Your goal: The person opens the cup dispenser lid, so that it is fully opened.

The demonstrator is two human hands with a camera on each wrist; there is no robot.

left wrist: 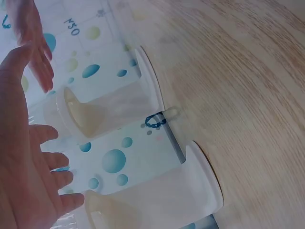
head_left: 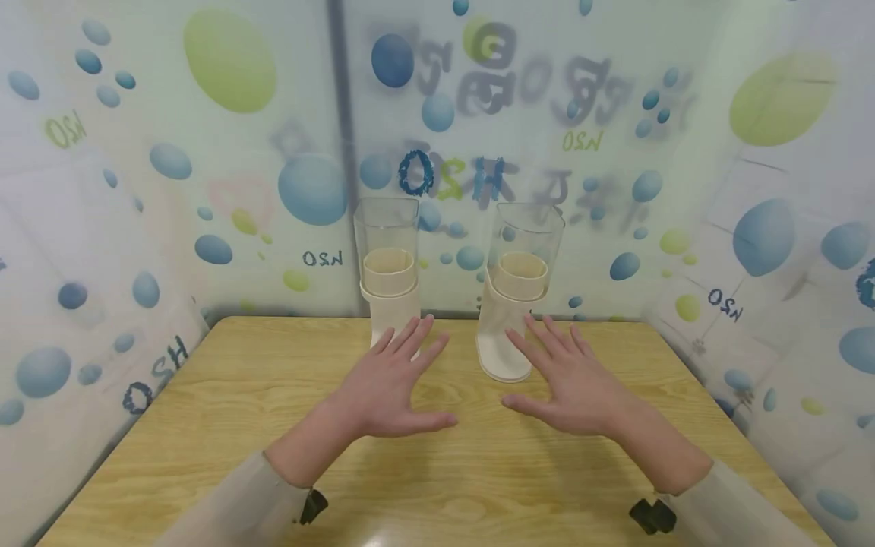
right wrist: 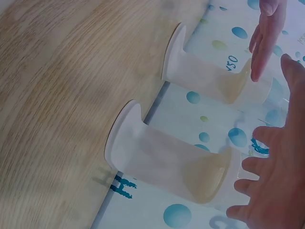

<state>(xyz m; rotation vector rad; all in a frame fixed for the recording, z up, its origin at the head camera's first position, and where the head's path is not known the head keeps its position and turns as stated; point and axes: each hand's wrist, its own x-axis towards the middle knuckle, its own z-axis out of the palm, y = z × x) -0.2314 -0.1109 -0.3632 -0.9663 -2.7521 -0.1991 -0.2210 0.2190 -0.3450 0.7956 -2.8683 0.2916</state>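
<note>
Two white stands, each topped by a clear, open container with a cream ring inside, stand upright side by side at the back of the table. In the head view my left hand (head_left: 390, 387) hovers in front of the left stand (head_left: 391, 305), partly hiding its base. Opposite it, my right hand (head_left: 581, 387) hovers before the right stand (head_left: 502, 330). Both hands have spread, straight fingers and hold nothing. The left wrist view shows the left stand (left wrist: 152, 202) beyond the fingers; the right wrist view shows the right stand (right wrist: 162, 152) likewise.
A wood-grain table (head_left: 465, 494) spreads under both hands. Behind and beside it hang pale curtains (head_left: 273, 137) printed with blue and green dots and lettering. Black bands (head_left: 652, 516) sit at both wrists, by the light sleeves.
</note>
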